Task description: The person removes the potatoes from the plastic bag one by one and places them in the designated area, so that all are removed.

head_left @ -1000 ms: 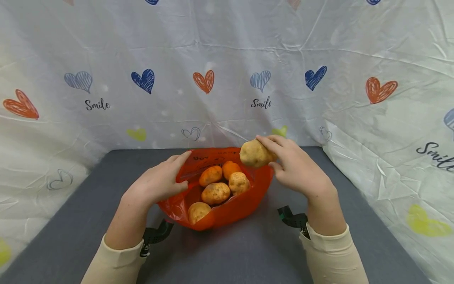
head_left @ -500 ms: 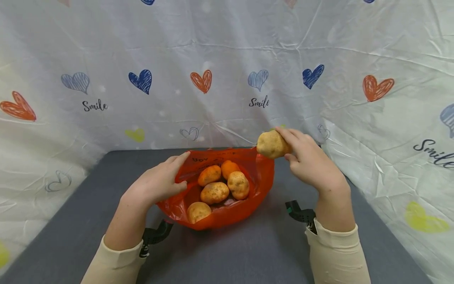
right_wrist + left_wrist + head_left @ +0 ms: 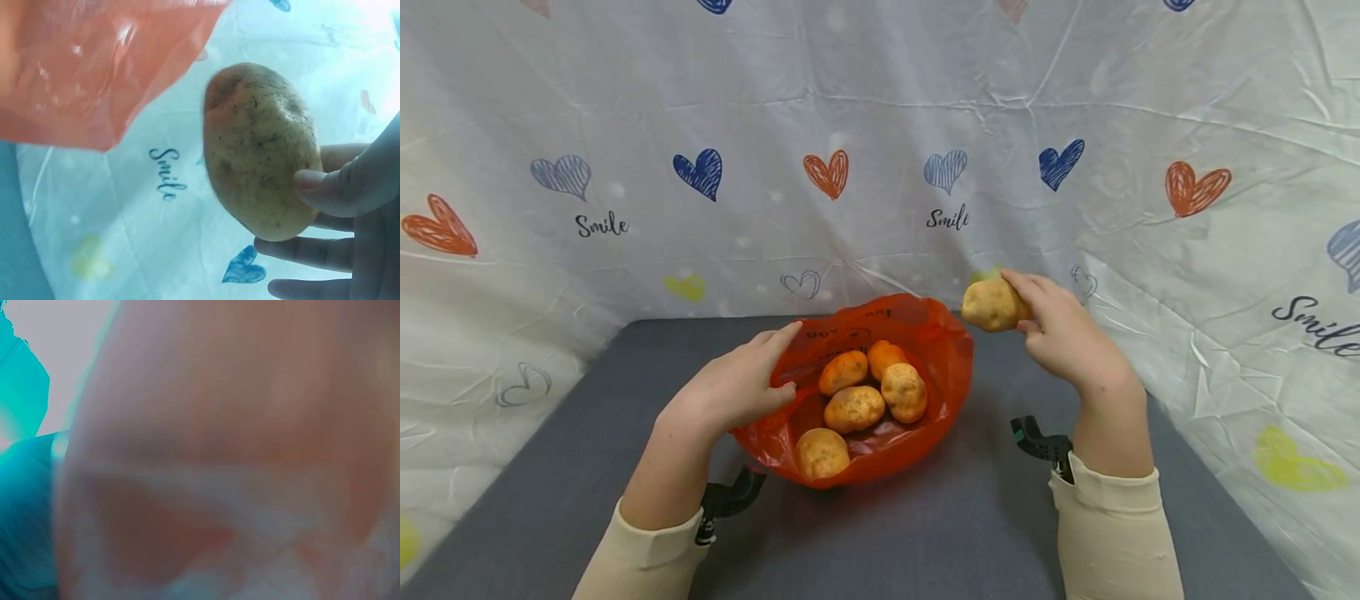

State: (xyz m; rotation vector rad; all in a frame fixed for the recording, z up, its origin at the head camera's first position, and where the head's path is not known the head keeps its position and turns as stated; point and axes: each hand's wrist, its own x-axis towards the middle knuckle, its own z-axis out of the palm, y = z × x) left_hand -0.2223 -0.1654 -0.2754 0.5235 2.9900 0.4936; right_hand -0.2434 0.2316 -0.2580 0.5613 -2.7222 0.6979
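Observation:
A translucent red plastic bag point(image 3: 950, 358) stands with its mouth spread wide on the grey table. Several potatoes point(image 3: 853, 409) lie inside it. My left hand point(image 3: 730, 379) is at the bag's left rim, thumb and fingers apart and fairly straight, touching the edge. Right of the bag and above the table, my right hand point(image 3: 1063, 333) pinches a potato point(image 3: 995, 305) between thumb and fingers. In the right wrist view that potato point(image 3: 262, 150) is pale with dark specks, apart from the red bag point(image 3: 62, 81). The left wrist view is mostly blurred skin.
The grey table point(image 3: 880, 542) extends around the bag on both sides and in front. A white sheet point(image 3: 880, 83) printed with hearts and "Smile" hangs behind and to the sides. Black camera mounts point(image 3: 1041, 446) sit at both wrists.
My right hand has moved right and slightly up with the potato, from over the bag to beside it. The bag's back rim now stands higher and rounder. My left hand has stayed in place.

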